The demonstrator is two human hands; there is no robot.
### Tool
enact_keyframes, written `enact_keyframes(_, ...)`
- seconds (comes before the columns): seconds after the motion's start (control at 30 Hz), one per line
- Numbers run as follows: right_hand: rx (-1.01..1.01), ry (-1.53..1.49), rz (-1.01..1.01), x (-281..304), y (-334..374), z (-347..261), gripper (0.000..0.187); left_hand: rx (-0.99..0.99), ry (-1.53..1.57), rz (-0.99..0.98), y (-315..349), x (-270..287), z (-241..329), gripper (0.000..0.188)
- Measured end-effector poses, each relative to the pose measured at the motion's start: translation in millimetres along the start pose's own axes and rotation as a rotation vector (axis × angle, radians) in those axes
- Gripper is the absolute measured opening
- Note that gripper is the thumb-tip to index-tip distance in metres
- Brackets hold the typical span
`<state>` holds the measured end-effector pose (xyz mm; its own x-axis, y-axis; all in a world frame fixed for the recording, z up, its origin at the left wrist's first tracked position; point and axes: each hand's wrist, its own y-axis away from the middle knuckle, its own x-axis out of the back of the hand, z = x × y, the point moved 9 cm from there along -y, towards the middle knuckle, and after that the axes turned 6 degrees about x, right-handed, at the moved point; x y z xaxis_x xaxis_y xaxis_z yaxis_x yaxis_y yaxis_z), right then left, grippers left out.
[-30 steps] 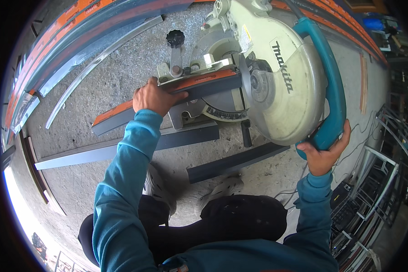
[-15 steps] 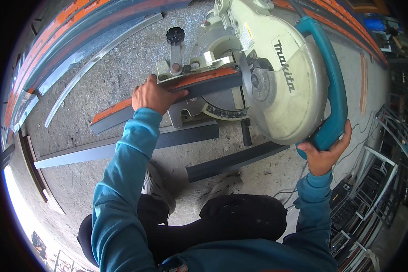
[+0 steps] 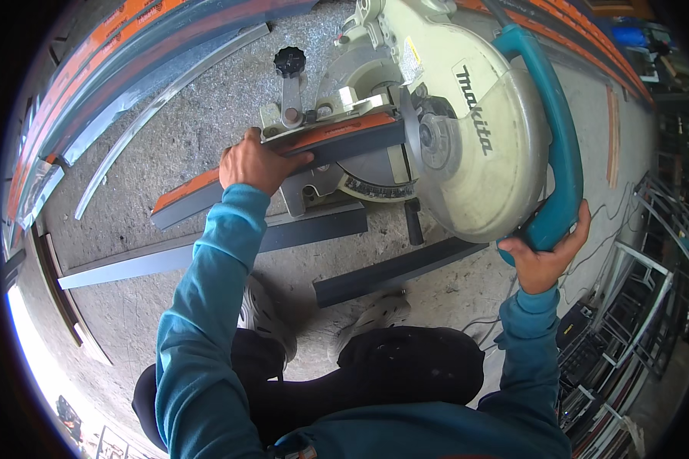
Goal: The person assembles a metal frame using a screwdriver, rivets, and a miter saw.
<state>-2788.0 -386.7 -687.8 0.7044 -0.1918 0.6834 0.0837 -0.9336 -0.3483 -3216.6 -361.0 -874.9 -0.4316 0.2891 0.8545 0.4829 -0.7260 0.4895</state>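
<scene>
A miter saw (image 3: 482, 168) with a cream blade guard and a teal handle stands on the floor in front of me. My right hand (image 3: 547, 256) is wrapped round the lower end of that handle. Under my left hand (image 3: 256, 162) lies a dark grey metal profile (image 3: 352, 141) with an orange strip along its top. My fingers grip it against the saw's fence (image 3: 360, 107), thumb along its face. The profile's right end reaches the saw blade (image 3: 416, 138); its left end sticks out beyond the saw base. A black-knobbed clamp (image 3: 290, 63) rises behind the fence.
Two more grey profiles, a long one (image 3: 306, 234) and a shorter one (image 3: 390, 273), lie on the floor between the saw and my shoes (image 3: 375, 317). Orange-taped profiles (image 3: 99, 57) are stacked at the far left. Metal frames (image 3: 628, 306) and cables (image 3: 601, 260) lie to the right.
The view has shifted very slightly, so the saw, profile and hands all sit a little further left. Both hands keep the same holds.
</scene>
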Motion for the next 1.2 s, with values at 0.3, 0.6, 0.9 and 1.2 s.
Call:
enact_keyframes(0.3,0.003,0.023,0.004,0.5,0.0,-1.2,0.133,-0.001,-0.010,-0.003,0.5,0.6,0.5,0.100)
enact_keyframes(0.6,0.093,-0.001,-0.057,-4.3,-5.5,-10.8,0.126,0.000,-0.006,-0.010,-0.8,-1.3,-0.6,0.101)
enact_keyframes(0.9,0.086,-0.011,-0.040,-3.8,-3.5,-9.1,0.127,0.004,-0.014,-0.024,-0.6,-1.0,0.3,0.100)
enact_keyframes(1.2,0.006,-0.014,-0.001,-1.0,1.0,-0.5,0.132,0.000,0.004,-0.003,-0.2,0.0,0.4,0.099)
